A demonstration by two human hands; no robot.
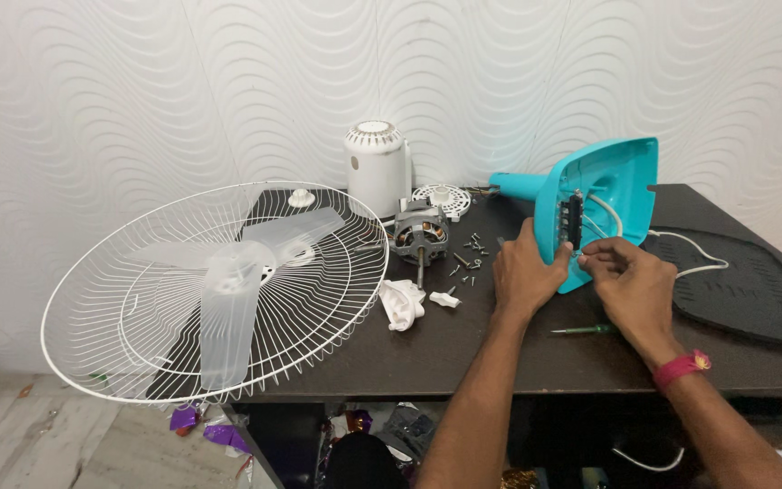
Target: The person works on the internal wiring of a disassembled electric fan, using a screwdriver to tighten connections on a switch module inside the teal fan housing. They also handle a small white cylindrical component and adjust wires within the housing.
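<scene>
A turquoise fan base housing stands tipped on its edge on the dark table, its open underside facing me. My left hand grips its left rim. My right hand pinches at the wiring just below the black switch block inside the housing; whether its fingertips hold a small part I cannot tell. A white cable runs out of the housing to the right.
A white wire fan guard with a clear blade overhangs the table's left edge. A motor, white motor cover, loose screws, white plastic parts, green screwdriver and black base plate lie around.
</scene>
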